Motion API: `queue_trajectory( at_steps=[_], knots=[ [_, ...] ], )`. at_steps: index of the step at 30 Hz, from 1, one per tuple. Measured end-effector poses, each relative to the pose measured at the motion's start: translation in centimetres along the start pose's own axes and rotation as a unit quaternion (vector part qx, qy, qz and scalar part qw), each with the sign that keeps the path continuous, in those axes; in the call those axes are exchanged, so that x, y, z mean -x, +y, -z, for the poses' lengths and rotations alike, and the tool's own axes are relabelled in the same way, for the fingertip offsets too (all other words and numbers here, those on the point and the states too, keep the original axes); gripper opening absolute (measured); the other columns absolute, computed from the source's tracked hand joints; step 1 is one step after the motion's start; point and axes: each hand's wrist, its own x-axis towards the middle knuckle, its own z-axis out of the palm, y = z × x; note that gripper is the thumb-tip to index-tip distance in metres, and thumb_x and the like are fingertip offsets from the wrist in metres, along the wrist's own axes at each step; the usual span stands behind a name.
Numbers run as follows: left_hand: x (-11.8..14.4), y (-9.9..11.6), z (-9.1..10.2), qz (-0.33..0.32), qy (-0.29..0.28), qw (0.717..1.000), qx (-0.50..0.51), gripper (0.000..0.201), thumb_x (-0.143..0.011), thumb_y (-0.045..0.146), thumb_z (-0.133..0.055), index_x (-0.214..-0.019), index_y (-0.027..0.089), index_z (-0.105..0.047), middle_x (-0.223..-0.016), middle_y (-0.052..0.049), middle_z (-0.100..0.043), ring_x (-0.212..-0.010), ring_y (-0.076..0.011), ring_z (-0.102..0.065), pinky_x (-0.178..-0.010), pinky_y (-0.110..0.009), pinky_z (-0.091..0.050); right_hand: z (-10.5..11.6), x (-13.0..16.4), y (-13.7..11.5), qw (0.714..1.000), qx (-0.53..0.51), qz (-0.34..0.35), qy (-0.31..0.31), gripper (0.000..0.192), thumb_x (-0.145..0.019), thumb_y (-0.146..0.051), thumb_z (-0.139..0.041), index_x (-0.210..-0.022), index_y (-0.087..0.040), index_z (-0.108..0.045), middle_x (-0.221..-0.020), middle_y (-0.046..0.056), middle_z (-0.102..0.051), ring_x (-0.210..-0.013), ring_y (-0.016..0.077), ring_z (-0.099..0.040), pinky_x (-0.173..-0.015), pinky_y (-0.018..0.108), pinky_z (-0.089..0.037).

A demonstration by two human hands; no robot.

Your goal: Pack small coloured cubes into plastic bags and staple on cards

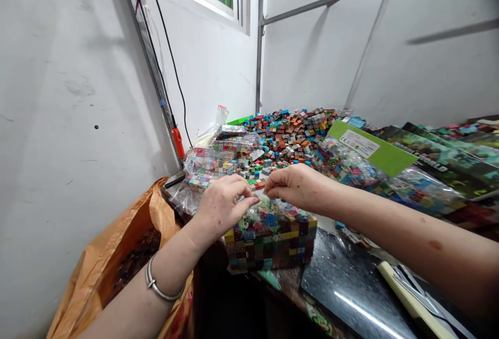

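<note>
We see both hands meeting over a clear plastic bag of small coloured cubes [271, 235] that sits at the near edge of the tabletop [351, 276]. The cubes inside are stacked into a tidy rectangular block, yellow, green, brown and blue faces showing through the film. The left hand [222, 206], with a silver bangle [156, 282] on its wrist, has its grip pressed together on the loose top of the bag, fingertips pinching the film. The right hand [294, 185] does the same just beside it, its grip closed on the same bag mouth, so the two pinches nearly touch above the block.

Behind the hands lie several more filled bags [218, 165], flat and packed with cubes, and beyond them a big loose heap of cubes [288, 131] reaches back towards the wall. To the right we see another bag with a green card header [370, 149], and printed boxes [448, 159] past it. An orange plastic sack [117, 256] hangs open at the left, below the tabletop edge. A black cable [167, 42] runs down the wall to an orange fitting [178, 142].
</note>
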Motion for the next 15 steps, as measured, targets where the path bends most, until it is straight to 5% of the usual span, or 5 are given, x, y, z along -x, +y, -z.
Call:
queue_trajectory(
  at_steps=[8, 13, 15],
  knots=[
    [1.0, 0.4, -1.6, 0.023, 0.034, 0.999, -0.032, 0.018, -0.084, 0.028, -0.045, -0.075, 0.019, -0.057, -0.072, -0.001, -0.061, -0.07, -0.0145, -0.055, -0.066, -0.026, -0.041, -0.1, 0.3, 0.2, 0.999, 0.021, 0.016, 0.018, 0.014, -0.071, -0.022, -0.054, -0.074, -0.023, -0.068, -0.067, -0.003, -0.067, -0.063, 0.0126, -0.058, -0.058, 0.019, -0.042],
    [0.9, 0.0, -1.8, 0.045, 0.039, 0.997, 0.052, 0.027, -0.08, 0.031, -0.053, -0.105, 0.019, -0.052, -0.076, -0.001, -0.063, -0.071, -0.0137, -0.058, -0.069, -0.025, -0.045, -0.1, 0.6, 0.1, 0.999, 0.026, 0.011, 0.02, 0.016, -0.071, -0.019, -0.054, -0.076, -0.022, -0.069, -0.07, -0.002, -0.068, -0.068, 0.0126, -0.059, -0.06, 0.018, -0.041],
    [0.8, -0.3, -1.7, 0.015, 0.026, 0.997, 0.066, 0.029, -0.077, 0.034, -0.056, -0.103, 0.02, -0.057, -0.076, -0.002, -0.064, -0.071, -0.014, -0.058, -0.068, -0.025, -0.045, -0.2, 0.7, 0.0, 0.999, 0.026, 0.005, 0.02, 0.017, -0.07, -0.019, -0.055, -0.078, -0.023, -0.069, -0.071, -0.003, -0.068, -0.068, 0.0122, -0.059, -0.06, 0.018, -0.041]
  ],
)
